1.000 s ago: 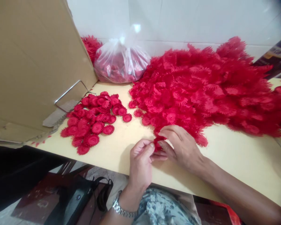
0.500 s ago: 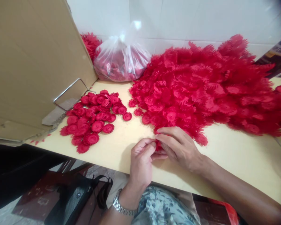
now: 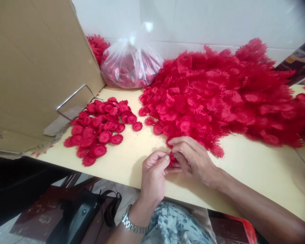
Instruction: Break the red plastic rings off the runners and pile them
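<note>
Between my two hands, just above the front part of the table, is a small red fringed flower piece [image 3: 172, 159], partly hidden by fingers. My left hand [image 3: 155, 173] pinches it from the left between thumb and forefinger, other fingers beneath. From the right, my right hand [image 3: 193, 157] closes its fingertips on the same piece. Behind my hands lies a large heap of red fringed pieces [image 3: 213, 98], its front edge close to my right fingers. Off to the left is a smaller pile of round red flower discs with toothed rims [image 3: 99, 130].
A knotted clear plastic bag [image 3: 132, 64] of red pieces stands by the wall. A cardboard sheet [image 3: 40, 67] rises at the left, with a bent metal wire [image 3: 71, 100] before it. The pale table [image 3: 124, 164] ends near my wrists. A black bag [image 3: 78, 213] lies below.
My right fingers have shifted slightly and curled more, showing more of the red piece. My left hand keeps its pinch almost unmoved. The piles look the same.
</note>
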{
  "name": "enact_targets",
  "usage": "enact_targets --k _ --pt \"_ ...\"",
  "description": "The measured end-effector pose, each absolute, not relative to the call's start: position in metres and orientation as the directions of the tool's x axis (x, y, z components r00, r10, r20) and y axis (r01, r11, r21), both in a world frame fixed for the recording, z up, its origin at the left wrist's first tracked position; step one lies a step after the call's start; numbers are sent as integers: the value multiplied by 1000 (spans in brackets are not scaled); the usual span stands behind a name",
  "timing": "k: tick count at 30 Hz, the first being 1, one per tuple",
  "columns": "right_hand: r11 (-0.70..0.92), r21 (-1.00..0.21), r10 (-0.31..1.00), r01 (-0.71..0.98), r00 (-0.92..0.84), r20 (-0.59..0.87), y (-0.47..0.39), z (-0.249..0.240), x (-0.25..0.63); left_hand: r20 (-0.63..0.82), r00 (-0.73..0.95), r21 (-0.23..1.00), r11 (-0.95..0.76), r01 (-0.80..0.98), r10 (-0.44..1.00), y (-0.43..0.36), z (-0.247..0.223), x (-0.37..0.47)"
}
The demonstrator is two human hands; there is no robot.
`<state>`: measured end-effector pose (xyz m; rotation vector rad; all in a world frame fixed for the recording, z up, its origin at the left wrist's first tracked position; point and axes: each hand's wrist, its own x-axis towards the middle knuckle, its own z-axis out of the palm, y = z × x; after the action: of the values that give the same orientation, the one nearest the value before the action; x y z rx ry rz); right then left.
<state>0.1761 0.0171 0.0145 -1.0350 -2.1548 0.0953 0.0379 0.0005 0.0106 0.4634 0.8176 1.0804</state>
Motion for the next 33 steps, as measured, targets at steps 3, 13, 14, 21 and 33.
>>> enact_targets --k 3,13,14,21,33 --pt "649 -374 717 662 -369 591 18 19 173 -347 236 687 417 -595 908 2 13 37" --pt "279 -392 654 877 125 746 60 72 219 -315 102 813 323 -485 944 7 15 21" --pt "234 -301 620 925 96 778 72 80 229 -306 117 825 324 -462 945 7 15 22" --pt "298 -101 692 949 -141 708 96 100 248 -258 106 864 278 -420 960 12 18 27" --pt "-39 -999 952 -22 -304 -30 20 40 167 -201 157 872 250 -420 967 7 15 31"
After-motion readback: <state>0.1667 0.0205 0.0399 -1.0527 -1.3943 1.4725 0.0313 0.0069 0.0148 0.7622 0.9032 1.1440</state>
